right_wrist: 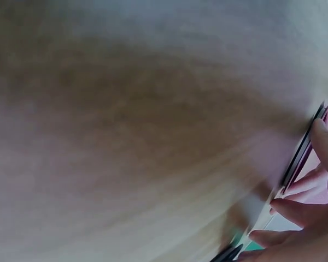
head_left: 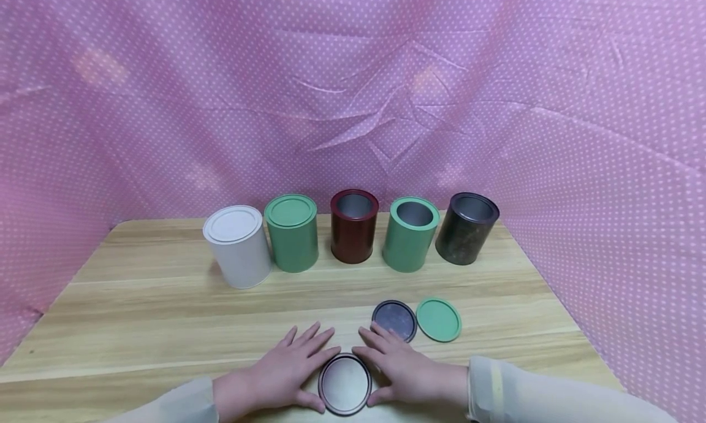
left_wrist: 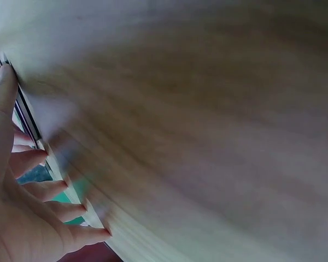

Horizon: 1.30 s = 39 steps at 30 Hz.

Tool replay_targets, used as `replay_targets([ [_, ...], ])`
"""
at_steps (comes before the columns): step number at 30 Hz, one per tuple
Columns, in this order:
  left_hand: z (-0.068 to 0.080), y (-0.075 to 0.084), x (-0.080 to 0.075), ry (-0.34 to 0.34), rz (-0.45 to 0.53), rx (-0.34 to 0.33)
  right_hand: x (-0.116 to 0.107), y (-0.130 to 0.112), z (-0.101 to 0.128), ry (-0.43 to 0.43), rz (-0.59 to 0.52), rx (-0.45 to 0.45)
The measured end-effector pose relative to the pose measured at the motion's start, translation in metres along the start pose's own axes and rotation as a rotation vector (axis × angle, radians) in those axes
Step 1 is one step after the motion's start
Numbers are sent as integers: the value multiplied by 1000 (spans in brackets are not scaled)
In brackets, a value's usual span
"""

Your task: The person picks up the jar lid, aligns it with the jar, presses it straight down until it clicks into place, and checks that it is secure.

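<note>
A round can lid with a dark rim and a shiny pale middle lies flat on the wooden table. My left hand rests palm down at its left side, fingers spread, thumb and index finger by the rim. On the opposite side my right hand lies the same way, its thumb at the lid's edge. Past the right fingertips is a dark lid, partly covered by them. A green lid lies beside that one. In the left wrist view, the left fingers reach down to the tabletop.
Along the back of the table stand a white can and a green can, both lidded. To their right are uncovered cans: dark red, green and black. Pink dotted cloth hangs behind and at the sides.
</note>
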<state>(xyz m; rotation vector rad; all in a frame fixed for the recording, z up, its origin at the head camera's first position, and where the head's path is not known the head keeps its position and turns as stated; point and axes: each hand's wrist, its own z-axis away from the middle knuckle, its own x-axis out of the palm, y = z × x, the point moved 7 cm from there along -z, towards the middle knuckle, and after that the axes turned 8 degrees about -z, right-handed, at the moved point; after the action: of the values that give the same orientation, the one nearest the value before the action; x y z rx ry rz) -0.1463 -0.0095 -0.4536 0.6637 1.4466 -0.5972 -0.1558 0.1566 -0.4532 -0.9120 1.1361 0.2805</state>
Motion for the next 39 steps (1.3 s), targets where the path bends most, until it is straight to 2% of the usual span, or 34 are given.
replay_targets([
  [8, 0, 0, -4, 50, -14, 27, 0, -8, -3, 33, 41, -55],
  [21, -5, 4, -6, 18, 6, -10, 0, -10, 1, 55, 79, -137],
  [32, -8, 6, -11, 3, 39, -4, -2, -5, 0, -1, 5, -109],
  [39, -12, 4, -19, 59, 54, 21, -10, -1, -2, 3, -25, -109],
])
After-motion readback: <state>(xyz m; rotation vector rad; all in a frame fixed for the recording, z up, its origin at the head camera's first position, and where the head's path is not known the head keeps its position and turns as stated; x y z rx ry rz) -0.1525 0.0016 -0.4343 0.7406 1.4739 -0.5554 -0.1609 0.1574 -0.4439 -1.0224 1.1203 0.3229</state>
